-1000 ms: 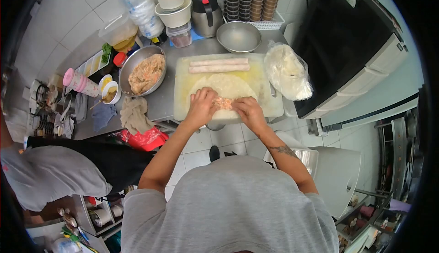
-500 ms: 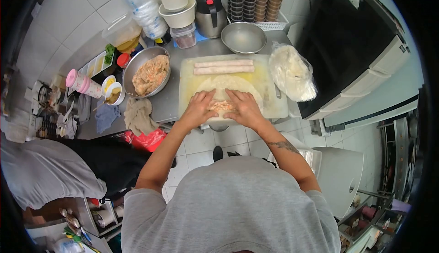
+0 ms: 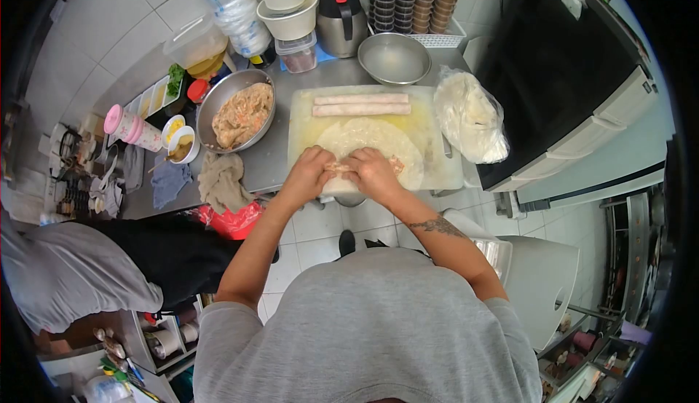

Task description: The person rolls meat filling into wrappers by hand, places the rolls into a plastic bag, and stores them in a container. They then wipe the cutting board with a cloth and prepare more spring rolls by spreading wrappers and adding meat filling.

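Note:
A round, pale wrapper sheet lies on the white cutting board. Along its near edge runs a strip of orange-pink filling. My left hand is closed at the left part of the filling, and my right hand is closed just beside it, fingertips nearly touching. Both pinch the filling and perhaps the sheet's edge, which the fingers partly hide. Two finished-looking pale rolls lie side by side at the board's far side.
Left of the board stands a steel bowl of filling mixture. Behind it are an empty steel bowl and a thermos jug. A plastic bag of wrappers lies right. A co-worker is at the left.
Both hands have drawn closer together and their fingers have closed in on the filling. The far part of the sheet now lies flat, and more filling shows to the right of my right hand.

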### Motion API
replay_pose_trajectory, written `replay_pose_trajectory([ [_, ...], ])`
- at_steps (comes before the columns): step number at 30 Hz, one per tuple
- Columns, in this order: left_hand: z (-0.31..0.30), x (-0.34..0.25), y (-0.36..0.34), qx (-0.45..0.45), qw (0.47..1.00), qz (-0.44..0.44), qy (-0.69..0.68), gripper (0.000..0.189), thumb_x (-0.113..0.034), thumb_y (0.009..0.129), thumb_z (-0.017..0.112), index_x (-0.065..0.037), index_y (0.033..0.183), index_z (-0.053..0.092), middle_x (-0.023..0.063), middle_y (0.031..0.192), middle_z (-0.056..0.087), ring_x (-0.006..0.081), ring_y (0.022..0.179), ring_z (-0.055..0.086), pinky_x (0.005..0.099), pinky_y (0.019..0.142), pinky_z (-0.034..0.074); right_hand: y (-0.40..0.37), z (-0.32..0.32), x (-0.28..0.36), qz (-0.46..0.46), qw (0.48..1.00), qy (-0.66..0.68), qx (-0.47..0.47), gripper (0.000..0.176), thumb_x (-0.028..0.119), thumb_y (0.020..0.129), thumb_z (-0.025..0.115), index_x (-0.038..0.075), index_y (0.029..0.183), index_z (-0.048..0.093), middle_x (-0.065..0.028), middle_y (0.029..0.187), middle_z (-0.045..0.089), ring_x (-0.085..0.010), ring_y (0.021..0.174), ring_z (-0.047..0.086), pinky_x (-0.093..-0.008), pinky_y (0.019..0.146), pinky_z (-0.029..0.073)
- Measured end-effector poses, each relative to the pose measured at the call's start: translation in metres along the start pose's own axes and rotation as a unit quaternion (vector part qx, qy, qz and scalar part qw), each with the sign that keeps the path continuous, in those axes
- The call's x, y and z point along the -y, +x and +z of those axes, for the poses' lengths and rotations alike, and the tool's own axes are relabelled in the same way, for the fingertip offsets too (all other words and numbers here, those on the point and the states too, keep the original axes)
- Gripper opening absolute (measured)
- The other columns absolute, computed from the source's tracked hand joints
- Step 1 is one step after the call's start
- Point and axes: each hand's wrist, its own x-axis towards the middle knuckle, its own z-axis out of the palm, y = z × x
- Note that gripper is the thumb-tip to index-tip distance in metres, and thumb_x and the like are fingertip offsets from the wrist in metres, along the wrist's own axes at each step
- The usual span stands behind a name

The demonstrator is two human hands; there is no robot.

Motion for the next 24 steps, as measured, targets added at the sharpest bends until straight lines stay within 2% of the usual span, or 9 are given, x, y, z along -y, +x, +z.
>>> replay_pose_trajectory([
  [2,0.010,0.011,-0.001,0.017,0.999,0.008,0.042,0.022,-0.003,0.076,0.070,-0.003,0.096,0.059,0.0131,0.097,0.054,0.0328,0.096,0.053,0.0374,0.084,0.044,-0.004,0.013,-0.006,0.047,0.993,0.004,0.111,0.052,0.021,0.070,0.077,0.004,0.116,0.061,-0.0121,0.108,0.059,-0.0290,0.102,0.056,-0.0407,0.091,0.042],
  [5,0.013,0.012,-0.002,0.008,1.000,0.012,0.027,0.018,-0.001,0.076,0.066,-0.003,0.092,0.057,0.0134,0.094,0.053,0.0339,0.093,0.052,0.0408,0.083,0.043,-0.005,0.008,-0.006,0.052,0.990,0.016,0.130,0.056,0.023,0.069,0.078,0.004,0.119,0.061,-0.0119,0.112,0.059,-0.0291,0.107,0.054,-0.0412,0.094,0.040],
  [8,0.004,-0.001,-0.002,-0.038,0.999,-0.026,-0.015,0.012,-0.002,0.077,0.065,-0.003,0.086,0.057,0.0124,0.090,0.052,0.0337,0.093,0.052,0.0428,0.081,0.042,-0.011,-0.027,0.012,0.062,0.998,-0.018,-0.007,0.048,0.021,0.069,0.077,0.005,0.113,0.065,-0.0107,0.107,0.060,-0.0288,0.106,0.053,-0.0406,0.095,0.039],
  [9,0.004,-0.005,-0.001,-0.056,0.997,-0.045,-0.030,0.010,-0.002,0.078,0.064,-0.003,0.085,0.057,0.0119,0.089,0.052,0.0333,0.093,0.052,0.0430,0.080,0.042,-0.014,-0.031,0.006,0.063,0.998,-0.010,-0.018,0.047,0.021,0.069,0.077,0.005,0.112,0.065,-0.0102,0.106,0.061,-0.0289,0.105,0.053,-0.0407,0.095,0.039],
  [11,0.010,-0.009,0.007,-0.059,0.998,0.013,-0.002,0.010,-0.005,0.078,0.065,-0.003,0.084,0.057,0.0109,0.087,0.051,0.0317,0.093,0.052,0.0423,0.079,0.041,-0.032,-0.037,-0.011,0.070,0.997,0.009,-0.033,0.044,0.021,0.069,0.078,0.007,0.109,0.067,-0.0093,0.105,0.061,-0.0290,0.104,0.054,-0.0410,0.094,0.039],
  [15,0.040,-0.013,0.016,-0.024,0.993,0.077,0.081,0.011,-0.008,0.077,0.065,-0.005,0.085,0.059,0.0097,0.085,0.052,0.0297,0.089,0.050,0.0394,0.077,0.040,-0.037,-0.034,-0.028,0.086,0.994,0.052,0.042,0.039,0.019,0.070,0.078,0.008,0.106,0.069,-0.0085,0.104,0.061,-0.0283,0.102,0.054,-0.0381,0.091,0.042],
  [19,0.038,-0.008,0.017,-0.013,0.993,0.075,0.085,0.010,-0.005,0.077,0.065,-0.005,0.085,0.059,0.0090,0.085,0.052,0.0292,0.088,0.050,0.0379,0.077,0.038,-0.039,-0.049,-0.025,0.085,0.994,0.070,0.007,0.031,0.017,0.072,0.076,0.006,0.101,0.069,-0.0081,0.098,0.062,-0.0279,0.096,0.055,-0.0377,0.086,0.045],
  [22,0.036,-0.026,0.023,-0.070,0.995,0.049,0.051,0.009,-0.003,0.077,0.064,-0.005,0.084,0.059,0.0089,0.086,0.052,0.0290,0.088,0.050,0.0382,0.077,0.037,-0.042,-0.053,-0.027,0.064,0.996,0.063,-0.028,0.030,0.017,0.072,0.076,0.006,0.099,0.069,-0.0079,0.098,0.062,-0.0282,0.094,0.055,-0.0381,0.085,0.046],
  [24,0.049,-0.022,0.027,-0.023,0.994,0.064,0.086,0.009,-0.004,0.078,0.064,-0.006,0.084,0.059,0.0087,0.087,0.053,0.0288,0.089,0.050,0.0383,0.078,0.037,-0.045,-0.050,-0.037,0.055,0.996,0.068,0.013,0.032,0.017,0.072,0.076,0.005,0.101,0.069,-0.0081,0.100,0.062,-0.0287,0.096,0.055,-0.0380,0.085,0.046],
])
